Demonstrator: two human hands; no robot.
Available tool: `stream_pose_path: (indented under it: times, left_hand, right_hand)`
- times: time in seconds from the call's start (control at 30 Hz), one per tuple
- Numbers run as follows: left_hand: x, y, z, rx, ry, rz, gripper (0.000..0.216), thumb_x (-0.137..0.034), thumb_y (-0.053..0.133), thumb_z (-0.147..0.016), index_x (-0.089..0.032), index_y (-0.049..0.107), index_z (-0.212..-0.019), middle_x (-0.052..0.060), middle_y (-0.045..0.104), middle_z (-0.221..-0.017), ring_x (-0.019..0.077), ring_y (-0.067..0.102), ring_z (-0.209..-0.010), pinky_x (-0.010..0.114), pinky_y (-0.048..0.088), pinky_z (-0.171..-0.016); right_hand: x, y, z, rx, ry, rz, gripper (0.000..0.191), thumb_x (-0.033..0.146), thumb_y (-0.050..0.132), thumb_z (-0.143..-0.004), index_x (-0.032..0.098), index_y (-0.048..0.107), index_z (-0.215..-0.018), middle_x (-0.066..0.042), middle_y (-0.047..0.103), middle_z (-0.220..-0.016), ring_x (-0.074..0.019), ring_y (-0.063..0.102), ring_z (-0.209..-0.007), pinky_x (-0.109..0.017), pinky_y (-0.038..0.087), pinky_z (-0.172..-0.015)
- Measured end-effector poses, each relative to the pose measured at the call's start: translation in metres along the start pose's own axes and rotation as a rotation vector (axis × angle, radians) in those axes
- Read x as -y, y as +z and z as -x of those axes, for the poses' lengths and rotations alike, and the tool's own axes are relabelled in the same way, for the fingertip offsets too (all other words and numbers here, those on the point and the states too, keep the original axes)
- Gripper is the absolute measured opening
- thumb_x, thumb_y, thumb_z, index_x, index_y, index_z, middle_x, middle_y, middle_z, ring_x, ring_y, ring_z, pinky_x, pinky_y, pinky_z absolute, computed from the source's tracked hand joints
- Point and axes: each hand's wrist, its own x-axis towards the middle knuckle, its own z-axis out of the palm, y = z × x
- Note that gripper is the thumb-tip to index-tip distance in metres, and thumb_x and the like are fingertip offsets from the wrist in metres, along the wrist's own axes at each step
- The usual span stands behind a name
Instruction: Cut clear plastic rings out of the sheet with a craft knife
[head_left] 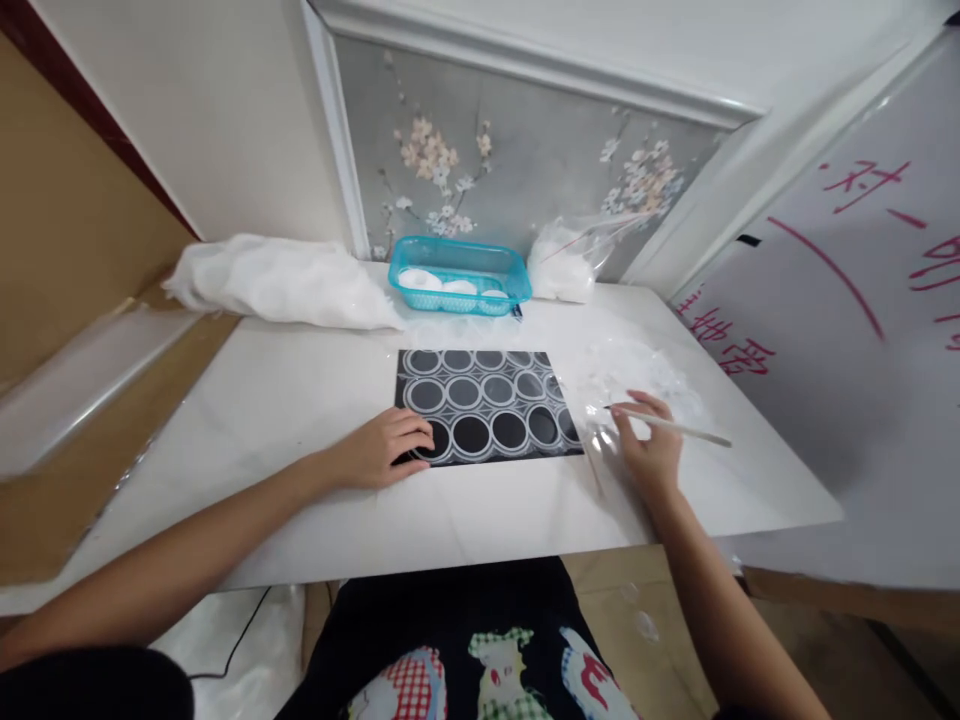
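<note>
Left hand (386, 447) flat and open on the white tabletop (300, 400), fingertips resting on the near-left corner of a black rectangular tray with silver-rimmed round wells (484, 405), gripping nothing. Right hand (646, 447) just right of that tray, fingers closed around a thin white stick (675, 425). Stick's long axis lying left to right, near tip pointing toward the tray, far end trailing out to the right. Beneath the right hand, crinkled clear plastic film (637, 375). Well behind, a turquoise plastic basket holding white round pieces (459, 273).
</note>
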Motion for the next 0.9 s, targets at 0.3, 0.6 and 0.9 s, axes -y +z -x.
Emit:
stream_pose_path:
  times: [0.3,0.6,0.9]
  left_hand:
    - [-0.013,-0.005,-0.001,0.134,-0.019,-0.093,0.026,-0.023,0.042,-0.102,-0.018,0.057,-0.082,0.002,0.062,-0.079,0.0178,0.054,-0.073,0.032,0.041,-0.074]
    - [0.006,-0.01,0.012,0.004,0.001,-0.3,0.026,-0.033,0.047,-0.104,-0.014,0.063,-0.109,0.007,0.073,-0.095,0.0194,0.067,-0.081,0.031,0.049,-0.076]
    - [-0.007,-0.032,0.008,-0.184,0.113,-0.496,0.031,0.003,0.041,-0.093,-0.012,0.066,-0.104,0.006,0.067,-0.08,0.0185,0.062,-0.072,0.03,0.051,-0.07]
  right_hand:
    - [0.034,0.018,0.016,0.427,-0.026,-0.059,0.03,0.04,0.047,-0.096,0.022,0.072,-0.094,-0.011,0.077,-0.095,-0.0287,0.071,-0.089,-0.044,0.055,-0.082]
    - [0.033,0.026,0.021,0.437,-0.236,-0.01,0.033,0.035,0.039,-0.102,0.022,0.07,-0.1,-0.009,0.076,-0.095,-0.0247,0.069,-0.082,-0.038,0.053,-0.074]
    - [0.032,0.023,0.024,0.23,-0.264,-0.042,0.027,0.029,0.043,-0.102,0.021,0.068,-0.103,-0.006,0.073,-0.083,-0.0223,0.065,-0.073,-0.035,0.053,-0.068]
